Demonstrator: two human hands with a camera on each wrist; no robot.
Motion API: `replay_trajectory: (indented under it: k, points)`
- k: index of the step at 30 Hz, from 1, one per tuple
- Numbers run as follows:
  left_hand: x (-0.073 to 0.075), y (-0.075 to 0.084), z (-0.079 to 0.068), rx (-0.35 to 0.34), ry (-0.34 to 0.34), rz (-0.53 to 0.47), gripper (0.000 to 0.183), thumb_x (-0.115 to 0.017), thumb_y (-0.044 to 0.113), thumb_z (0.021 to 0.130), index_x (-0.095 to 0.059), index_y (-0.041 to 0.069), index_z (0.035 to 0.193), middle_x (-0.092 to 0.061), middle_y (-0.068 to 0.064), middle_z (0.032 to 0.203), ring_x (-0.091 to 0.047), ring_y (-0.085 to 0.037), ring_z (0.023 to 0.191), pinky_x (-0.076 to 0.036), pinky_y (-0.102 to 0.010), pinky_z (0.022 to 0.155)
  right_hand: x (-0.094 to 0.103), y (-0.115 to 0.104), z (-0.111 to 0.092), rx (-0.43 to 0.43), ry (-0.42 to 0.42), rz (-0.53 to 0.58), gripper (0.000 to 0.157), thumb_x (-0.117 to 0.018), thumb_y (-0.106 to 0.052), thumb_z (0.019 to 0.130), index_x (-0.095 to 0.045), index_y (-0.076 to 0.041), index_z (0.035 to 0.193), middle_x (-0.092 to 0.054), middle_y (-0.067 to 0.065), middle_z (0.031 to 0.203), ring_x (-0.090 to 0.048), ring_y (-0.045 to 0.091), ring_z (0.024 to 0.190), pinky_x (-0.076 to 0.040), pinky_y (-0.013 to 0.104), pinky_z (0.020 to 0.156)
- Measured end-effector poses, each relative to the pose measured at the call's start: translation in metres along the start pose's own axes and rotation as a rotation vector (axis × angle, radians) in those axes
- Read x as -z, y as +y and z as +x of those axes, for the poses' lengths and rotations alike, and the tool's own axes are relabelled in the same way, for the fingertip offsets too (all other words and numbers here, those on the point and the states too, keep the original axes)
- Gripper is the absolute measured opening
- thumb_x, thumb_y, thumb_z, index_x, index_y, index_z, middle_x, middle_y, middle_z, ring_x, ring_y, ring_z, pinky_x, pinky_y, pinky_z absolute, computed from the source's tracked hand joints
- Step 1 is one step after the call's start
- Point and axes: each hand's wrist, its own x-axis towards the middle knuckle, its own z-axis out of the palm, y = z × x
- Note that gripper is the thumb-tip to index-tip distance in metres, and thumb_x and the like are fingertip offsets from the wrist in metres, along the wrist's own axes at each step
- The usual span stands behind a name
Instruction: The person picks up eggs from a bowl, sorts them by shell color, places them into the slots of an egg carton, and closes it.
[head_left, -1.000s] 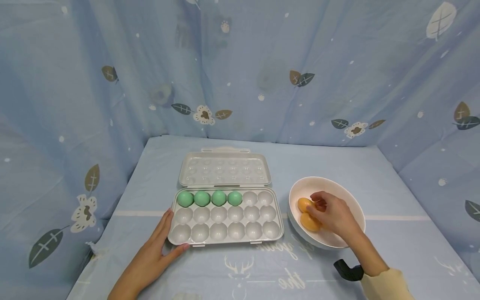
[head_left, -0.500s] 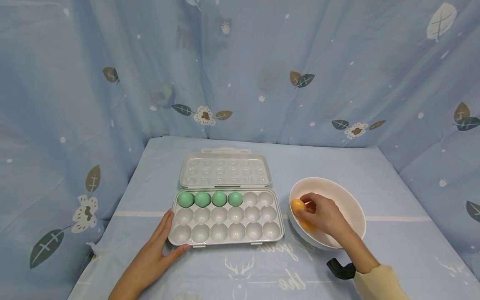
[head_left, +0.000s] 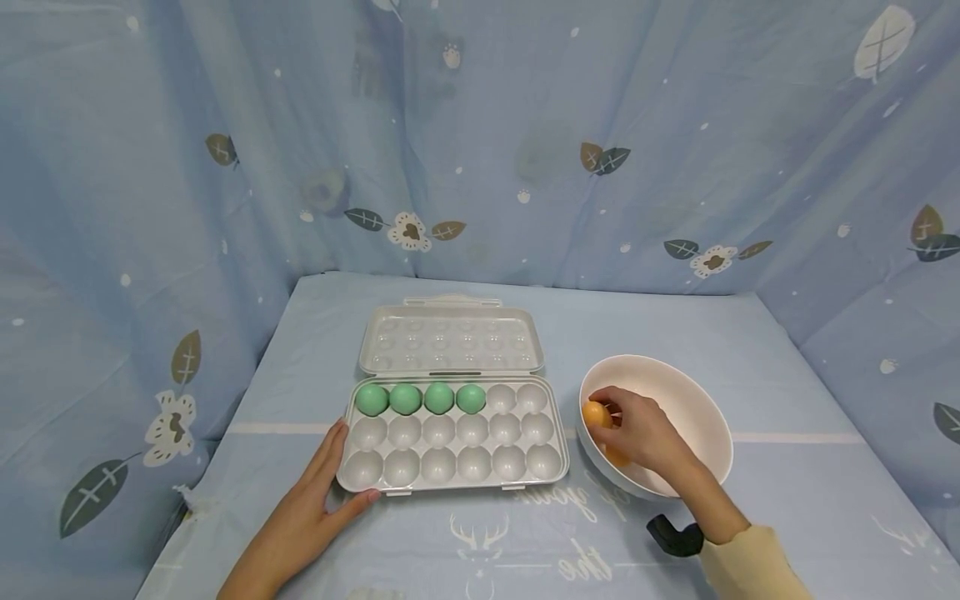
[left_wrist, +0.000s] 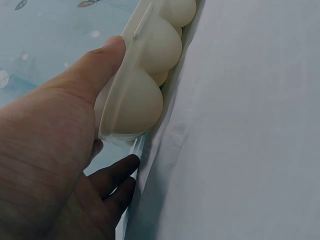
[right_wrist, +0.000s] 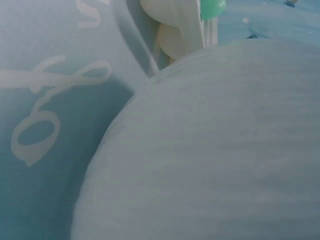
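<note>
In the head view my right hand (head_left: 637, 427) reaches into the white bowl (head_left: 693, 408) and pinches an orange ball (head_left: 596, 414) near its left wall. Another orange ball (head_left: 616, 455) lies below it, partly covered by the hand. My left hand (head_left: 303, 512) rests at the left front corner of an opened egg tray (head_left: 454, 431), fingers extended along the side. The left wrist view has the thumb on the tray's rim (left_wrist: 131, 60). Four-in-line spacing aside, several green balls (head_left: 438, 397) fill the left part of the back row. The right wrist view hides the right hand behind the bowl (right_wrist: 210, 150).
The tray's lid (head_left: 452, 340) lies folded back behind it. A black curved piece (head_left: 675, 536) sits by the right wrist. A blue patterned cloth (head_left: 480, 542) covers the table, and a matching curtain (head_left: 480, 150) hangs around it.
My right hand has shifted left and slightly down inside the bowl, bringing the orange ball closer to the left wall. The left hand and the tray keep their places.
</note>
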Motion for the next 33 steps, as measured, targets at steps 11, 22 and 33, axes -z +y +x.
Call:
replay_trajectory:
  k: [11,22,33]
  points:
    - [0.0,0.0,-0.001,0.004,0.001,0.007,0.103,-0.069,0.057,0.094,-0.007,0.018,0.168,-0.013,-0.014,0.173,-0.026,-0.044,0.153,-0.033,-0.069,0.114,0.009,-0.007,-0.002,0.006,0.104,0.018,0.041,-0.081,-0.019,0.091,-0.065,-0.003,0.125,-0.071,0.013,0.117,-0.07,0.032,0.105,-0.06,0.049,0.091]
    - [0.001,0.002,0.001,0.012,-0.019,-0.012,0.104,-0.068,0.058,0.095,-0.006,0.018,0.168,-0.01,-0.014,0.173,-0.023,-0.045,0.154,-0.031,-0.069,0.115,0.019,-0.022,0.005,0.01,0.187,0.061,0.045,-0.079,-0.027,0.093,-0.063,-0.006,0.13,-0.07,0.013,0.122,-0.07,0.03,0.111,-0.06,0.043,0.092]
    - [0.002,0.003,0.0,0.019,-0.021,-0.013,0.104,-0.068,0.058,0.095,-0.005,0.019,0.168,-0.009,-0.014,0.173,-0.023,-0.045,0.154,-0.031,-0.069,0.115,0.013,-0.043,0.017,0.054,0.211,0.128,0.044,-0.081,-0.026,0.092,-0.064,-0.004,0.127,-0.071,0.013,0.119,-0.07,0.03,0.111,-0.06,0.042,0.093]
